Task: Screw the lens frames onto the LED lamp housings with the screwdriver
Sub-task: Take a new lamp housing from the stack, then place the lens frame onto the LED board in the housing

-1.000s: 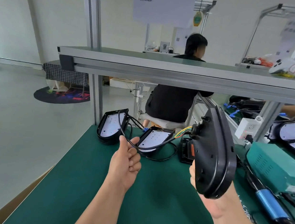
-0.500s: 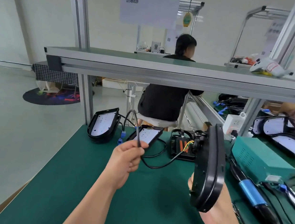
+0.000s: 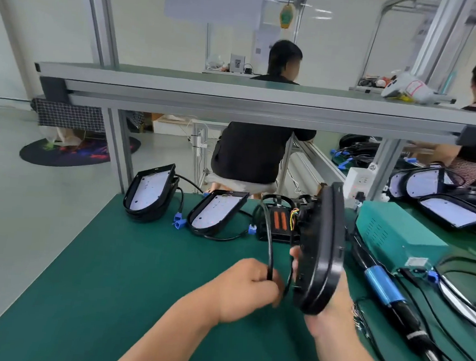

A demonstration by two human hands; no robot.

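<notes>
Preparatory step. The right hand point(image 3: 331, 316) clasps an LED lamp housing point(image 3: 322, 252) from below, holding it on edge above the green counter point(image 3: 110, 270). The left hand point(image 3: 248, 286) is closed around the housing's black cable point(image 3: 270, 248), just beside it. No screw is being driven — the electric screwdriver point(image 3: 387, 291) lies untouched on the counter to the right. The next move probably calls for laying the housing flat, clearing the cable and freeing one hand for the screwdriver. Two further housings point(image 3: 150, 193) stand near the counter's far edge.
</notes>
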